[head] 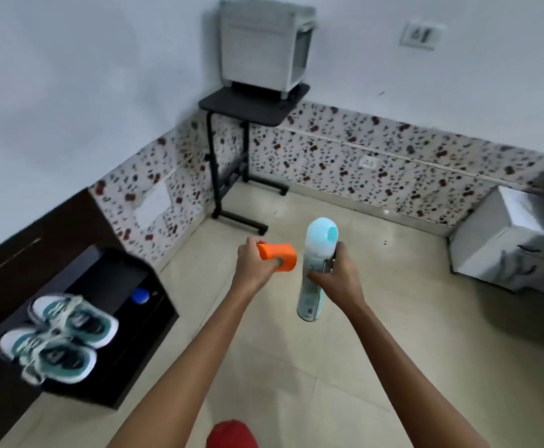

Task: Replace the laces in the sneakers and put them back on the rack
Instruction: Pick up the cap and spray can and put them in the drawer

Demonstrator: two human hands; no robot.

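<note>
We see one dark shoe rack [108,276]. Two teal-and-white sneakers [76,318] lie side by side on top of it, with one small blue round thing [140,296] on the rack just beyond them. To the right of the rack, two bare hands are raised. The left hand [257,266] curls around one orange cap [278,257]. The right hand [338,279] grips one pale blue spray can [311,302], top end up.
</note>
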